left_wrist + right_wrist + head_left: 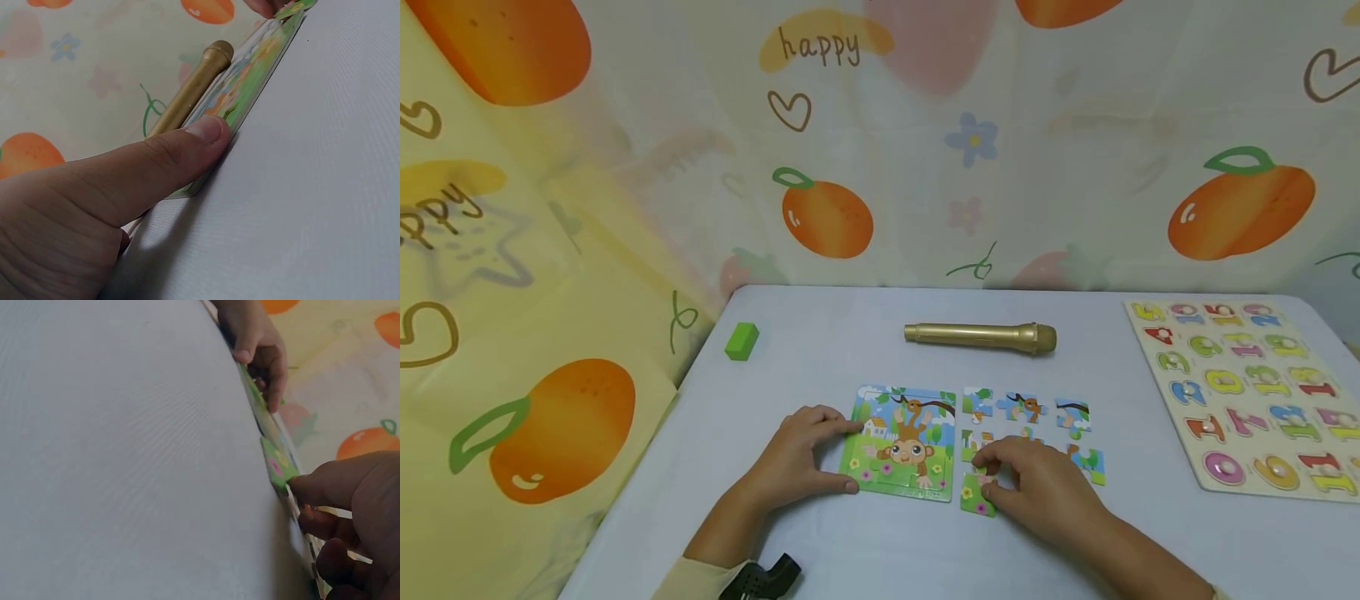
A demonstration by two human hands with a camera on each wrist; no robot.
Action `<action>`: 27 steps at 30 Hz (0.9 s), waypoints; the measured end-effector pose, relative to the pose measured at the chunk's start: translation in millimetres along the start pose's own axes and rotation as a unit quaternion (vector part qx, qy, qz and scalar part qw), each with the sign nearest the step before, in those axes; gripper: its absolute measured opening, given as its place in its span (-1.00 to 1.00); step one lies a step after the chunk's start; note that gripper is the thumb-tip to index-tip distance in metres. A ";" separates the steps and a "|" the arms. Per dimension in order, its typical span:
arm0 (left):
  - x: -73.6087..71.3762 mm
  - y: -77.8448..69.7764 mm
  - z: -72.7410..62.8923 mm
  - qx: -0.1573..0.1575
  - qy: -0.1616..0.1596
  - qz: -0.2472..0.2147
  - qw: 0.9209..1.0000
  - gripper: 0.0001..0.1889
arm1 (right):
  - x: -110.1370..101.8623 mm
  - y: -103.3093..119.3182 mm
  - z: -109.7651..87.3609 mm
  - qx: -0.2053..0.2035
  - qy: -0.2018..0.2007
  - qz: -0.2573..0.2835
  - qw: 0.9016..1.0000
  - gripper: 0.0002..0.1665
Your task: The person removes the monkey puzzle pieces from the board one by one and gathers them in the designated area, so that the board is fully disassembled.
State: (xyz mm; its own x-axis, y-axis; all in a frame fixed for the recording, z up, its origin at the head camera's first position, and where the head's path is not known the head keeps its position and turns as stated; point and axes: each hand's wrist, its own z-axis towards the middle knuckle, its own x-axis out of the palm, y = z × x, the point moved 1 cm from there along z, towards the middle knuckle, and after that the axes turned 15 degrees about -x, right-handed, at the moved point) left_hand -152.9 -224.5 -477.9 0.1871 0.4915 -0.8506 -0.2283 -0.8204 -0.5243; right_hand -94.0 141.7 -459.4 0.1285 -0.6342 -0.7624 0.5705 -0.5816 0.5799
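A square monkey picture puzzle board (898, 446) lies flat on the white table. At its left edge rests my left hand (801, 458), thumb and forefinger spread and touching the rim; the left wrist view shows the thumb (206, 131) on the board's near edge. To the right of the board, my right hand (1045, 487) pinches a green puzzle piece (976, 497) with flowers between thumb and forefinger. That puzzle piece (278, 462) appears tilted up in the right wrist view. Other puzzle pieces (1021, 407) lie in rows beside the board, some partly hidden by this hand.
Behind the board lies a gold toy microphone (977, 336). A green block (742, 342) sits at the back left of the table. A number puzzle board (1247, 396) covers the right side. A fruit-print cloth (910, 167) hangs behind the table.
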 end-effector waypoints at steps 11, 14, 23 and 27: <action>-0.7 -1.1 -0.8 0.000 0.001 0.002 1.000 -0.19 | 4.2 -2.0 -3.4 -0.043 -0.013 -0.060 0.997 -0.64; -1.5 -2.4 -1.7 0.003 0.001 0.001 1.000 -0.19 | 1.7 -0.5 -3.1 -0.041 -0.016 -0.049 0.998 -0.66; -0.9 -7.6 -5.0 0.010 -0.005 -0.030 0.999 -0.20 | -4.3 0.8 4.4 -0.021 -0.043 -0.001 0.999 -0.71; 3.2 -12.1 -4.5 0.024 -0.005 -0.033 0.999 -0.25 | -4.8 2.2 11.1 -0.036 -0.045 0.016 0.998 -0.73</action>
State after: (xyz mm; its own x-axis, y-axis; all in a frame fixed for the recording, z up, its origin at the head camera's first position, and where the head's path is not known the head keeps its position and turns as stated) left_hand -145.2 -214.3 -474.1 0.1928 0.5474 -0.8144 -0.2608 -0.7715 -0.5803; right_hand -102.3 137.9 -451.2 0.0751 -0.6967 -0.7135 0.6252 -0.5245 0.5779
